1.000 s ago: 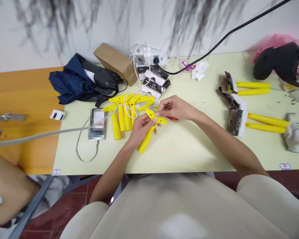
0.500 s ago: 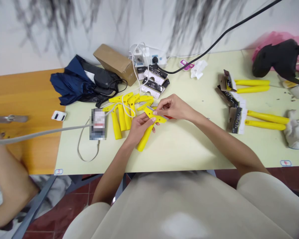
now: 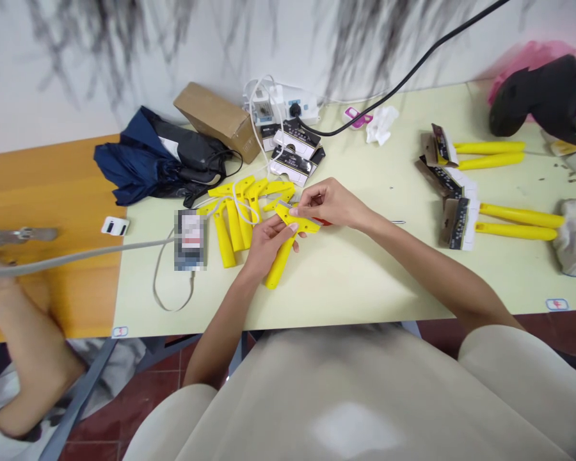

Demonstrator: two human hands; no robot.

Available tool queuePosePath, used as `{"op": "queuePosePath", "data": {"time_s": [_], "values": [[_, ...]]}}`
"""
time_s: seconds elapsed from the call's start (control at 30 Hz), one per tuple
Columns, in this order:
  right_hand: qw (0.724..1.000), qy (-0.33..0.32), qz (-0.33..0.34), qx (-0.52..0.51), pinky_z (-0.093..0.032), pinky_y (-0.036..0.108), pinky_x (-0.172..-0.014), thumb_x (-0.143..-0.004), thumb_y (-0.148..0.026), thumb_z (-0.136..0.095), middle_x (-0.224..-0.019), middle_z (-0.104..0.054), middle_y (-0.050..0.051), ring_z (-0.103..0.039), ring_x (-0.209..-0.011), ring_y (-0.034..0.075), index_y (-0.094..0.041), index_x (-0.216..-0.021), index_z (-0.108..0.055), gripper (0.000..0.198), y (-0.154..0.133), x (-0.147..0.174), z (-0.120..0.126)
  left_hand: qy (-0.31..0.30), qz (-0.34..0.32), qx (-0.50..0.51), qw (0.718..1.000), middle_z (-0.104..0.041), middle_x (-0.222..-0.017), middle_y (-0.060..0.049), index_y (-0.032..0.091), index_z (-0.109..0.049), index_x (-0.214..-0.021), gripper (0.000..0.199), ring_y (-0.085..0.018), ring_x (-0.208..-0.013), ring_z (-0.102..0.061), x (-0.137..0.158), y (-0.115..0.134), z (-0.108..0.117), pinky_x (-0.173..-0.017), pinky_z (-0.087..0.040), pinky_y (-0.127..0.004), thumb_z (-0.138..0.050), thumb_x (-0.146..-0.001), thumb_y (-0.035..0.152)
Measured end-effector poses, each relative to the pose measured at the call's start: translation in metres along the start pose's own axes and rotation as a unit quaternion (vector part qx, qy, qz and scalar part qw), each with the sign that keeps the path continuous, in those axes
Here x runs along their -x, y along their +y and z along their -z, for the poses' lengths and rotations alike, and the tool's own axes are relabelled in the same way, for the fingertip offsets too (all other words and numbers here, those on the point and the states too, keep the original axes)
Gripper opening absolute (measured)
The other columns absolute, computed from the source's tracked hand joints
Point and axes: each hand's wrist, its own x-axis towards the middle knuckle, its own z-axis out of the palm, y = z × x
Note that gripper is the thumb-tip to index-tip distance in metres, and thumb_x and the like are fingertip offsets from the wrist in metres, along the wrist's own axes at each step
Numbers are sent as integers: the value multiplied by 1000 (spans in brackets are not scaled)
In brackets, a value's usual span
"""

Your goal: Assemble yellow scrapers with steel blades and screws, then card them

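My left hand [image 3: 267,242] is closed around a yellow T-shaped scraper [image 3: 279,264]. Its thumb presses on the head, and the handle points down toward the table's front edge. A grey metal strip shows along the far edge of the head. The fingers of my right hand [image 3: 330,203] are pinched together at that head; whatever small part they hold is hidden. Under the right hand lies a screwdriver, its red handle [image 3: 323,222] partly covered and its shaft tip [image 3: 398,221] showing past the wrist. More yellow scrapers [image 3: 233,224] lie in a pile left of my hands.
Black-and-white boxes [image 3: 295,153] lie behind the pile, near a cardboard box [image 3: 216,118] and a power strip [image 3: 302,109]. Boxed yellow-handled scrapers [image 3: 518,221] lie on the right. A white cable [image 3: 240,203] crosses the pile. Another person's arm [image 3: 33,346] is at left.
The view has shifted slightly. My right fingers have moved a little left along the scraper head, and the screwdriver's shaft tip now shows beyond my right wrist. The left hand keeps its grip.
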Motion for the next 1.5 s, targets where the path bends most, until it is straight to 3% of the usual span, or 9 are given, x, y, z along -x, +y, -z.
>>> {"op": "queuePosePath", "data": {"time_s": [0.4, 0.53, 0.67, 0.93, 1.07, 1.17, 1.3, 1.43, 1.5], "values": [[988, 54, -45, -136, -32, 21, -48, -97, -42, -89, -73, -64, 0, -44, -57, 8, -15, -86, -75, 33, 2, -6, -6, 24, -9, 19, 999, -84, -102, -11, 17, -82, -118, 38, -20, -83, -79, -2, -3, -3, -61, -63, -26, -91, -93, 44], [940, 115, -106, -304, -54, 20, -69, -95, -7, -72, -95, -76, 8, -67, -79, 12, -13, -95, -73, 6, 0, -10, 1, 31, -8, 32, 999, -84, -104, -11, 17, -81, -118, 36, -18, -80, -79, -2, -4, -3, -63, -63, -27, -87, -97, 45], [916, 119, -130, -360, -65, 26, -95, -83, 9, -61, -107, -79, 15, -78, -103, 17, -9, -102, -74, 29, -1, -10, 11, 32, -17, 44, 998, -83, -111, -12, 17, -81, -119, 36, -20, -88, -80, -3, -6, -1, -61, -62, -26, -87, -97, 44], [935, 67, -63, -343, -49, 34, -132, -87, 7, -73, -116, -82, 13, -79, -125, 21, -12, -111, -75, 31, -4, -4, 21, 63, -40, 81, 994, -82, -110, -10, 18, -82, -118, 37, -21, -91, -82, -5, 0, -1, -59, -62, -24, -91, -93, 42], [927, 112, -48, -356, -57, 29, -123, -96, -1, -78, -111, -83, 9, -80, -117, 17, -16, -104, -76, 17, -1, -5, 17, 93, -60, 95, 989, -82, -119, -11, 19, -80, -113, 37, -22, -94, -83, -6, 7, -2, -62, -64, -25, -94, -88, 42], [900, 171, -75, -394, -64, 15, -92, -104, 3, -65, -104, -80, 5, -75, -91, 8, -17, -94, -71, 23, 5, -10, 10, 111, -77, 104, 985, -82, -121, -11, 20, -79, -109, 35, -22, -97, -83, -7, 10, 0, -63, -64, -24, -95, -87, 42], [908, 183, -61, -371, -43, 16, -54, -110, 2, -50, -84, -65, -1, -46, -59, 6, -16, -92, -63, 29, 9, -13, 9, 121, -89, 112, 982, -82, -115, -9, 19, -79, -103, 31, -21, -95, -82, -8, 11, 2, -66, -65, -25, -95, -87, 40], [983, 147, 6, -105, -35, 23, -57, -116, -27, -58, -77, -55, -2, -41, -62, 11, -19, -97, -65, 22, 11, -10, 24, 144, -117, 119, 975, -81, -110, -7, 20, -79, -101, 29, -20, -93, -82, -9, 12, 7, -66, -65, -24, -95, -88, 41], [990, 103, 25, 93, -37, 26, -64, -110, -31, -68, -78, -59, -1, -48, -68, 14, -19, -96, -68, 19, 11, -8, 33, 164, -139, 125, 969, -81, -109, -6, 21, -78, -101, 28, -18, -92, -80, -11, 14, 12, -65, -64, -22, -94, -88, 41]]}}
